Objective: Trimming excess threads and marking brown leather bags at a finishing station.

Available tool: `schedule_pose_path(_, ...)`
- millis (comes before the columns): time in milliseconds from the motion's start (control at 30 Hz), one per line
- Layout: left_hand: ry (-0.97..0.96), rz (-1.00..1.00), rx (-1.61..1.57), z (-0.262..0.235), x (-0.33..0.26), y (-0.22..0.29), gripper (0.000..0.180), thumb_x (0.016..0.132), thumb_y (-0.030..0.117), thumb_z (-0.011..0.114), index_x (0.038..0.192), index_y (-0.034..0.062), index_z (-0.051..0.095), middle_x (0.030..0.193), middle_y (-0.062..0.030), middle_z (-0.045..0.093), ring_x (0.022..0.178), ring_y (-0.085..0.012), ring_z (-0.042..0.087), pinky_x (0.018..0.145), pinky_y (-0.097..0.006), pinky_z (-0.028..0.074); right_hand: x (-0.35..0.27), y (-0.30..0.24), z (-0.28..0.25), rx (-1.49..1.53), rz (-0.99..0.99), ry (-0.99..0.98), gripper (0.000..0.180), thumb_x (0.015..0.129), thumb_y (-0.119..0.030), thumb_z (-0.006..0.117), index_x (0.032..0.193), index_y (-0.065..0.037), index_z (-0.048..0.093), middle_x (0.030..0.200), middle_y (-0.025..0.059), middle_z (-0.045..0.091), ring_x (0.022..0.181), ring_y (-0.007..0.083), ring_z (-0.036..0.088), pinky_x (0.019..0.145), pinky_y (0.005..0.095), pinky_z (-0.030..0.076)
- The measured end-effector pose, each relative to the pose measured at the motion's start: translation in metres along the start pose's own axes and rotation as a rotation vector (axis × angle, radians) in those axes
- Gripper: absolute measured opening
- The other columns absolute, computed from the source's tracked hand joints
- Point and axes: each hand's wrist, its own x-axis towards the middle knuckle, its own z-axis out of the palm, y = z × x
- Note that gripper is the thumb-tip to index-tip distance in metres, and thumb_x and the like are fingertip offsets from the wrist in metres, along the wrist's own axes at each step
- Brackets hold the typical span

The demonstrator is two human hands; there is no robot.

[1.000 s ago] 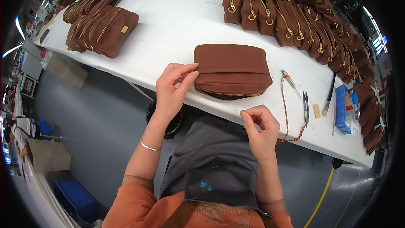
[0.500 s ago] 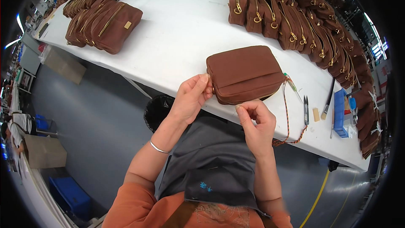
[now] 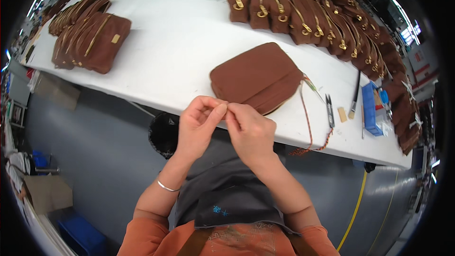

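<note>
A brown zippered bag (image 3: 256, 73) lies on the white table in front of me, its zipper edge toward me. At the bag's near left edge my left hand (image 3: 200, 124) and my right hand (image 3: 251, 132) meet, fingertips pinched together. Whatever sits between the fingertips is hidden or too small to make out. To the right of the bag lie green-handled snips or a similar slim tool (image 3: 313, 88) and black scissors (image 3: 330, 109) tied to a braided red cord (image 3: 308, 122).
Rows of brown bags with gold zippers (image 3: 303, 19) fill the table's far right; another stack (image 3: 95, 42) stands at far left. A brush (image 3: 354, 97), a tan block (image 3: 342, 114) and a blue tray (image 3: 371, 109) lie at right. Below the table edge is a black-lined bin (image 3: 163, 135).
My right hand has moved left from the bag's front edge to meet my left hand, and both now pinch together. My view has shifted slightly, so the table appears further left.
</note>
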Motion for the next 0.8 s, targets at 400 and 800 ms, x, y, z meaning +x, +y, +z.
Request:
schedule_pose_path(400, 0.067, 0.056, 0.445, -0.003, 0.001, 0.007, 0.018, 0.090, 0.003, 0.066, 0.107, -0.0028, 0.066, 0.088, -0.0044, 0.064, 0.072, -0.0092, 0.060, 0.068, -0.022, 0.052, -0.002, 0.078, -0.105, -0.082, 0.491, 0.096, 0.022, 0.084, -0.005, 0.068, 0.105, 0.000, 0.066, 0.081, 0.0117, 0.064, 0.065, 0.0201, 0.062, 0.061, 0.0314, 0.050)
schedule_pose_path(800, -0.042, 0.028, 0.607, -0.002, -0.001, 0.018, 0.012, 0.095, 0.011, 0.060, 0.096, -0.0011, 0.062, 0.077, -0.0008, 0.058, 0.065, -0.0074, 0.052, 0.060, -0.023, 0.046, -0.028, 0.180, -0.155, -0.650, 0.548, -0.066, 0.029, 0.081, -0.004, 0.064, 0.110, 0.002, 0.065, 0.088, 0.0178, 0.066, 0.080, 0.0343, 0.064, 0.075, 0.0423, 0.051)
